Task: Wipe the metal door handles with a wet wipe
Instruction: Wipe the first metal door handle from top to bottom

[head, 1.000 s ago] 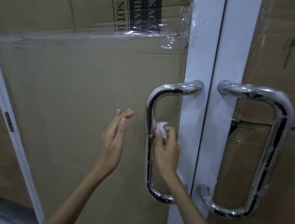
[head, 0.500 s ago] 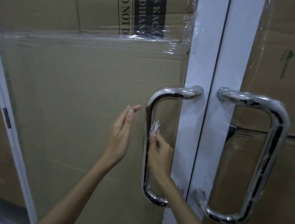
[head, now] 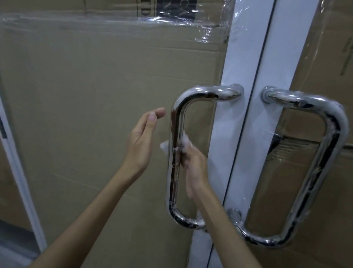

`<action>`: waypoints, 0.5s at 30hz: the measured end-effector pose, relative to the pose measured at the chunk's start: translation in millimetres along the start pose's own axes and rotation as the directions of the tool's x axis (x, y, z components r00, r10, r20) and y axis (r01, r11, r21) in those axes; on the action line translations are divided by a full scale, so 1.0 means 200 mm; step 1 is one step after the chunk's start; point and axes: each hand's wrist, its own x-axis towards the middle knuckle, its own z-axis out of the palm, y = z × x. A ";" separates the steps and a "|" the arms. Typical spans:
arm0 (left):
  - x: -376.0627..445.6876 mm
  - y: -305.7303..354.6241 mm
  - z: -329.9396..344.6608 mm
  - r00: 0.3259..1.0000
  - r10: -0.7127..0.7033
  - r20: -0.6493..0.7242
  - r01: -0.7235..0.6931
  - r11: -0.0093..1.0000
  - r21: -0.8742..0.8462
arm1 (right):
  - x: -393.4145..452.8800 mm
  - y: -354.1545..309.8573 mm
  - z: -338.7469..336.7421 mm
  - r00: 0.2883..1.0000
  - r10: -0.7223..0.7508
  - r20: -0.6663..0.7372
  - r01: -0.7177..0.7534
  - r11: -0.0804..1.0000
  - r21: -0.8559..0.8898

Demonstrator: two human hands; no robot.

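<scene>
Your right hand [head: 194, 165] reaches through the loop of the left door handle [head: 174, 155], between its upright bar and the cardboard-covered door panel [head: 88, 104] behind it. That gap is narrow: the bar stands in front of your fingers, the white door frame [head: 228, 138] lies just to their right, and the handle's top and bottom bends close the loop above and below. The wet wipe [head: 184, 140] is bunched in your right fingertips, which curl around it and press it against the bar about midway up; a white corner of it shows just left of the bar. The hand is motion-blurred, so the exact finger placement is hard to tell.

Your left hand [head: 142, 140] hovers just left of the bar, fingers straight and together, holding nothing and apart from the handle. Left of it the panel is flat, unbroken cardboard under plastic film.

The right door handle [head: 322, 168] stands across the centre seam, well apart from both hands.
</scene>
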 end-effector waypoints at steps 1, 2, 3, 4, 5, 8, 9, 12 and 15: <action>0.00 0.00 0.00 1.000 0.007 0.003 -0.007 1.000 -0.003 | 0.02 -0.03 0.02 0.999 -0.054 -0.005 0.054 0.998 0.026; 0.00 0.01 0.00 1.000 0.009 0.007 -0.009 1.000 -0.006 | 0.04 -0.05 0.04 0.996 -0.090 -0.019 0.091 0.994 0.057; -0.01 0.00 -0.01 1.000 0.006 0.006 -0.006 1.000 -0.003 | 0.03 -0.05 0.06 0.992 -0.125 -0.028 0.127 0.990 0.064; -0.02 0.00 -0.02 1.000 -0.002 0.005 0.002 1.000 0.001 | 0.01 -0.03 0.06 0.989 -0.147 -0.031 0.149 0.988 0.052; -0.03 -0.01 -0.03 1.000 -0.011 0.003 0.011 1.000 0.002 | -0.03 0.01 0.05 0.987 -0.158 -0.034 0.160 0.986 0.040; -0.05 -0.03 -0.06 1.000 -0.027 -0.007 0.027 1.000 -0.013 | -0.10 0.10 -0.03 0.999 -0.034 0.002 0.033 0.999 0.037; -0.05 -0.04 -0.06 0.999 -0.030 -0.010 0.030 0.999 -0.017 | -0.10 0.10 -0.05 1.000 0.003 0.017 -0.003 1.000 0.010; -0.05 -0.05 -0.06 0.999 -0.048 -0.004 0.048 0.999 -0.015 | -0.05 0.06 -0.08 0.999 0.010 0.049 -0.008 0.999 -0.036; -0.05 -0.05 -0.04 0.998 -0.060 0.011 0.060 0.998 -0.023 | -0.03 0.04 -0.07 0.998 0.003 0.066 -0.008 0.998 0.067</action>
